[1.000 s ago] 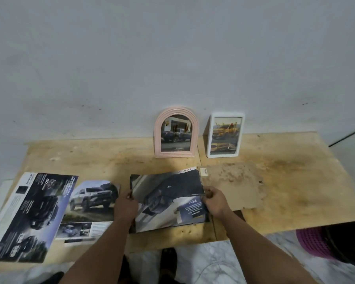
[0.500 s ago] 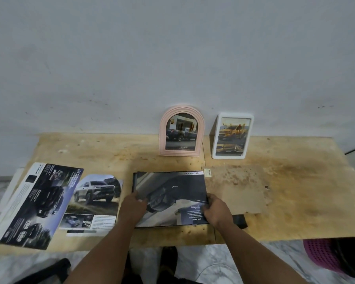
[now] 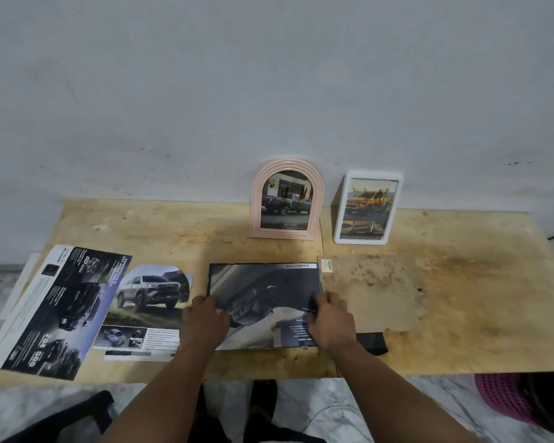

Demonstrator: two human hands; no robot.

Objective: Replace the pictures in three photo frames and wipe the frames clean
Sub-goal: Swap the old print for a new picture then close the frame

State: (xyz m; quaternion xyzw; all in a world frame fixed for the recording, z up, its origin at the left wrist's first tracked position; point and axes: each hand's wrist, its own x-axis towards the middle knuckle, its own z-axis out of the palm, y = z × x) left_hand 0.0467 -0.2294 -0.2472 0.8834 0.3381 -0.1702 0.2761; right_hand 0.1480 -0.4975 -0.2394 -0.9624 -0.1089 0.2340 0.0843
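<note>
A black rectangular frame [image 3: 263, 266] lies flat at the table's front middle, with a dark car picture [image 3: 269, 292] lying in it. My left hand [image 3: 205, 319] grips the picture's left edge with curled fingers. My right hand [image 3: 331, 318] grips its right edge the same way. A brown backing board [image 3: 375, 292] lies flat just right of the frame. A pink arched frame [image 3: 287, 199] and a white frame [image 3: 367, 207] stand against the wall, each holding a truck picture.
Two loose car brochure pages [image 3: 147, 310] [image 3: 56, 310] lie on the wooden table [image 3: 477, 314] at the left. A small black piece [image 3: 373, 343] sticks out under the backing board. A pink basket [image 3: 502, 398] sits on the floor at the right.
The picture, held tilted above the frame a second ago, now lies flat and square in it. Both hands stayed on its side edges. My view shifted left and down.
</note>
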